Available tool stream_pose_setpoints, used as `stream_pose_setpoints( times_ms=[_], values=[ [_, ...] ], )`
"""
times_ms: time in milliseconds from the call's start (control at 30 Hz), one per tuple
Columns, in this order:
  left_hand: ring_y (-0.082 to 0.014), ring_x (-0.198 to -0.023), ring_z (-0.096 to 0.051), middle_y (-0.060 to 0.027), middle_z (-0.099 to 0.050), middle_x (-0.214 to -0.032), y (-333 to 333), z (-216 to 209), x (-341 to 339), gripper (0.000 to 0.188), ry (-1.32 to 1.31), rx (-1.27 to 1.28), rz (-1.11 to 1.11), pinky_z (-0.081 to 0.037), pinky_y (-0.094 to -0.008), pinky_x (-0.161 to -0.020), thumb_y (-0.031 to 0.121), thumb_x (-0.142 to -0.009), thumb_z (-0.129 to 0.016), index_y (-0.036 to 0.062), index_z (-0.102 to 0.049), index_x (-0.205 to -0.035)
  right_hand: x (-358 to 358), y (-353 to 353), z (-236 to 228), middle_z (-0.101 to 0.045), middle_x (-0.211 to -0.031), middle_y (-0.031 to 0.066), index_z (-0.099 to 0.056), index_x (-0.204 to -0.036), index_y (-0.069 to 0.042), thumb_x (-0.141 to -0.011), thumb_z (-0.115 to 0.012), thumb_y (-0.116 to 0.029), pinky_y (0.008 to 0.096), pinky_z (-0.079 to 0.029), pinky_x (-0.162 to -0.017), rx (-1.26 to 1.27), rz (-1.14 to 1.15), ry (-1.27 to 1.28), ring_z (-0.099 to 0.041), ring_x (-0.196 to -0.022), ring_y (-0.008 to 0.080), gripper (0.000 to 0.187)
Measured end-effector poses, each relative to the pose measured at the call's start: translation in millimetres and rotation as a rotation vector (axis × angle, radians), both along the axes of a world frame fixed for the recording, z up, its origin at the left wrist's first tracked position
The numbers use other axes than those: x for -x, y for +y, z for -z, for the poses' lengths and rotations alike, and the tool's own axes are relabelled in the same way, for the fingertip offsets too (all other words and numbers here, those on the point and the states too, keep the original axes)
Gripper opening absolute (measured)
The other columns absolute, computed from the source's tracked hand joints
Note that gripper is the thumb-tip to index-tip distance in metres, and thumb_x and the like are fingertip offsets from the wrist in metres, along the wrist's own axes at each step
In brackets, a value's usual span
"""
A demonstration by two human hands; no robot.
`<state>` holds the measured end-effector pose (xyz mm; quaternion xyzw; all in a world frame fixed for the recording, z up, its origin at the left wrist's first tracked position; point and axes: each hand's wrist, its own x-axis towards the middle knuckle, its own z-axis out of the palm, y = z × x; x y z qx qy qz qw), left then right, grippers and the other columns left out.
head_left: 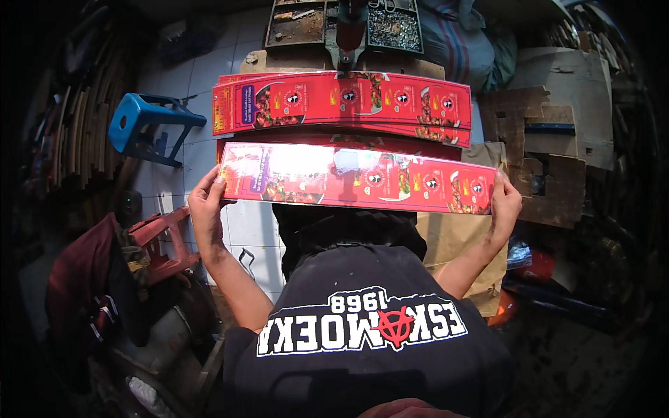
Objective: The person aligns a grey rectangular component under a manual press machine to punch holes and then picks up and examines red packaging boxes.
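Note:
A long, glossy red printed cardboard strip (334,188) with food pictures spans the space before my chest, glare whitening its left half. My left hand (208,195) grips its left end, thumb on top. At the other end my right hand (506,198) pinches the strip's edge. Just beyond it lies a stack of similar red printed strips (327,104), slightly fanned. Over that stack's far edge stands a dark upright machine part (346,42); whether it touches the strips I cannot tell.
Behind the machine part sits a divided tray (296,28) with small metal pieces. A blue plastic stool (143,129) stands at left, near a red stool (164,244). Brown cardboard pieces (550,188) lean at right. Brown paper (453,244) lies beside my right forearm.

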<state>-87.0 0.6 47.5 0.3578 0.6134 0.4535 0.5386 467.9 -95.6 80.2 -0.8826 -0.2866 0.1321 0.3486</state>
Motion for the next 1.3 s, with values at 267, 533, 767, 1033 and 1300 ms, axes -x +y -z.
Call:
stream_pose_setpoints(
  times_ms=[267, 533, 767, 1033, 1300],
  values=[
    [-0.0135, -0.084, -0.071, -0.0134, -0.072, -0.105, -7.5, -8.2, -2.1, 0.042, 0.041, 0.071, -0.012, -0.060, -0.0265, -0.073, 0.012, -0.096, -0.062, -0.0103, -0.058, -0.131, 2.0, 0.7, -14.6, -0.070, -0.069, 0.0121, -0.074, -0.099, 0.006, -0.094, -0.067, -0.041, 0.0326, -0.049, -0.065, 0.195, -0.019, -0.010, -0.059, -0.066, 0.0114, 0.048],
    [-0.0131, -0.086, -0.070, -0.0129, -0.071, -0.108, -15.2, -5.4, 2.0, 0.043, 0.014, -0.014, -0.016, -0.059, -0.0256, -0.076, 0.013, -0.097, -0.062, -0.0093, -0.056, -0.134, -3.5, 1.7, 3.1, -0.074, -0.082, 0.0111, -0.074, -0.104, 0.003, -0.094, -0.069, -0.036, 0.0305, -0.051, -0.075, -0.031, -0.023, -0.065, -0.063, -0.077, 0.0107, 0.041],
    [-0.0138, -0.096, -0.067, -0.0130, -0.070, -0.111, -26.4, 0.5, 4.4, 0.039, 0.119, -0.164, -0.019, -0.054, -0.0274, -0.088, 0.009, -0.099, -0.059, -0.0092, -0.055, -0.133, -21.7, -8.4, 25.7, -0.071, -0.089, 0.0063, -0.070, -0.110, 0.004, -0.099, -0.064, -0.038, 0.0284, -0.051, -0.077, -0.389, -0.052, 0.165, -0.064, -0.081, 0.0130, 0.045],
    [-0.0177, -0.105, -0.054, -0.0099, -0.057, -0.124, -41.0, -14.2, -18.1, 0.046, 0.601, -0.410, -0.106, -0.043, -0.0306, -0.091, 0.035, -0.094, -0.071, 0.0040, -0.064, -0.128, 0.3, -38.5, -0.9, -0.065, -0.119, 0.0114, -0.060, -0.126, 0.005, -0.108, -0.043, -0.044, 0.0327, -0.048, -0.097, -0.757, -0.042, 0.272, -0.061, -0.108, 0.0195, 0.055],
    [-0.0198, -0.103, -0.058, -0.0107, -0.054, -0.120, -66.4, 0.8, -32.2, 0.062, 0.278, -0.340, -0.004, -0.047, -0.0342, -0.092, 0.050, -0.098, -0.061, -0.0007, -0.055, -0.135, -23.4, -85.0, 29.2, -0.068, -0.112, 0.0139, -0.064, -0.112, 0.000, -0.106, -0.035, -0.056, 0.0407, -0.044, -0.104, -1.070, 0.026, 0.555, -0.063, -0.107, 0.0256, 0.064]
  ],
)
